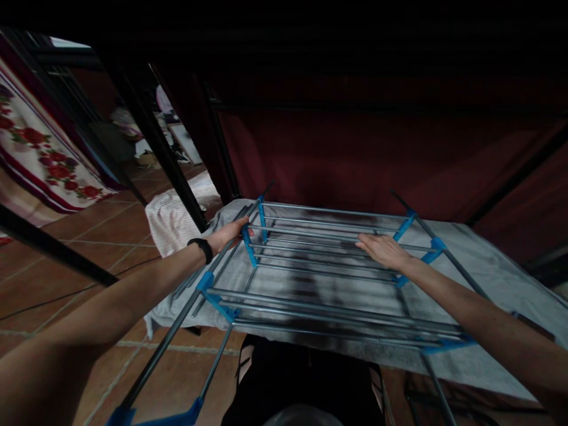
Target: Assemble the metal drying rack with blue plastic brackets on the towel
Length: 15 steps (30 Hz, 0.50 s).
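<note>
A rack (319, 307) of thin metal tubes joined by blue plastic brackets lies before me over a grey cloth. My left hand (229, 232), with a black band on its wrist, is closed around the left end of the rack beside a blue bracket (249, 245); its fingertips are partly hidden. My right hand (384, 250) grips a crossbar toward the rack's right side, fingers curled over the tube. Another blue bracket (437, 245) sits just right of that hand. Several loose-looking tubes (189, 284) lie by the rack's left end.
The grey cloth (470, 260) covers a raised bed-like surface. Dark frame posts (155, 136) rise at left, and a dark red curtain (355, 154) hangs behind. A floral blanket (57, 160) hangs at far left above the tiled floor (110, 260), where a dark cable (84, 290) runs.
</note>
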Tool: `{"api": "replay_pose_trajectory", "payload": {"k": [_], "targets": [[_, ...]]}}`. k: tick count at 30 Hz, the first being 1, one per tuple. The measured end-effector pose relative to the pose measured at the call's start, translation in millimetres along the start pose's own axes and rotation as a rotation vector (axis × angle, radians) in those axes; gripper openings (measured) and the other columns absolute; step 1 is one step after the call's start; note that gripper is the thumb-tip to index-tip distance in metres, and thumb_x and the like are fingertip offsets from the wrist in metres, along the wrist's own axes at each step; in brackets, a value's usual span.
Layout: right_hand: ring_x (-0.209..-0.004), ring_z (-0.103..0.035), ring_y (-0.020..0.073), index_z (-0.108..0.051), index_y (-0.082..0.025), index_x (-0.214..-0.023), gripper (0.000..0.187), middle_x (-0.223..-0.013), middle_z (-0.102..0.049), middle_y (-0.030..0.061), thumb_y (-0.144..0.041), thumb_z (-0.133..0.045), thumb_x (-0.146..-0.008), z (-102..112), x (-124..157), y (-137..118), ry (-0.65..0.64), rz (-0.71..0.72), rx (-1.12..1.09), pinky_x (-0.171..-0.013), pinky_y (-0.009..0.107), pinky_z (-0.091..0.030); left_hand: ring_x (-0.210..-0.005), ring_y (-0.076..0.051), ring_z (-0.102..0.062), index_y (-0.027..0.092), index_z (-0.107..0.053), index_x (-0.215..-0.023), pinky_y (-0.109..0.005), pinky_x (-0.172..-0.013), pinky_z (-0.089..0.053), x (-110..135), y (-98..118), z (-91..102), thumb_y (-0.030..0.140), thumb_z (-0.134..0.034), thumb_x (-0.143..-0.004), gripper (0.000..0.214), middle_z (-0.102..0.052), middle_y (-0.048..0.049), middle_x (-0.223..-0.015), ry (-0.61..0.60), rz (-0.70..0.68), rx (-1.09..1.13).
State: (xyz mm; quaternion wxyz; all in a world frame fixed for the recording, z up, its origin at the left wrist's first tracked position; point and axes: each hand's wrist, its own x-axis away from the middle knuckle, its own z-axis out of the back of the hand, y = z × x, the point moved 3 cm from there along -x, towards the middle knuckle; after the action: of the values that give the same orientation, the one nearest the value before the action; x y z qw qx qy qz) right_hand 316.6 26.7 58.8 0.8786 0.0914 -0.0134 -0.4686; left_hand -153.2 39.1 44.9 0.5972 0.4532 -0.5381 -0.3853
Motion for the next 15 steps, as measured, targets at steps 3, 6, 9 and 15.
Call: {"api": "replay_pose_trajectory", "payload": {"k": [3, 6, 9, 15], "targets": [[-0.090, -0.066, 0.0227, -0.051, -0.022, -0.103, 0.042, -0.098, -0.071, 0.0084, -0.048, -0.018, -0.102, -3.0, 0.1, 0.4, 0.001, -0.002, 0.010, -0.067, 0.029, -0.036, -0.060, -0.016, -0.060, 0.017, -0.058, -0.079, -0.026, -0.060, -0.050, 1.3, 2.4, -2.5, 0.040, -0.056, -0.089, 0.025, -0.062, -0.0063, -0.068, 0.011, -0.004, 0.034], [-0.088, -0.066, 0.0229, -0.052, -0.022, -0.102, 0.044, -0.098, -0.071, 0.0086, -0.050, -0.018, -0.102, -6.0, 1.6, -0.1, 0.013, 0.003, 0.021, -0.066, 0.029, -0.035, -0.058, -0.015, -0.056, 0.017, -0.057, -0.075, -0.026, -0.058, -0.049, 5.0, 5.4, -6.8, 0.037, -0.055, -0.090, 0.026, -0.060, -0.0050, -0.065, 0.029, 0.000, 0.053], [-0.085, -0.067, 0.0227, -0.052, -0.022, -0.103, 0.044, -0.098, -0.071, 0.0088, -0.051, -0.019, -0.102, -7.1, 1.8, 0.1, -0.002, -0.019, 0.034, -0.064, 0.029, -0.034, -0.060, -0.015, -0.056, 0.017, -0.057, -0.073, -0.026, -0.059, -0.048, 9.2, 6.7, -10.1, 0.038, -0.053, -0.092, 0.029, -0.058, -0.0047, -0.062, 0.022, 0.012, 0.057], [-0.085, -0.067, 0.0236, -0.053, -0.023, -0.102, 0.045, -0.096, -0.072, 0.0085, -0.050, -0.017, -0.102, 2.0, -0.7, -1.0, -0.005, -0.032, 0.039, -0.064, 0.030, -0.034, -0.058, -0.018, -0.057, 0.017, -0.060, -0.073, -0.029, -0.056, -0.051, 13.4, 5.6, -10.9, 0.044, -0.056, -0.088, 0.031, -0.061, -0.0084, -0.064, 0.003, -0.014, 0.023]]}}
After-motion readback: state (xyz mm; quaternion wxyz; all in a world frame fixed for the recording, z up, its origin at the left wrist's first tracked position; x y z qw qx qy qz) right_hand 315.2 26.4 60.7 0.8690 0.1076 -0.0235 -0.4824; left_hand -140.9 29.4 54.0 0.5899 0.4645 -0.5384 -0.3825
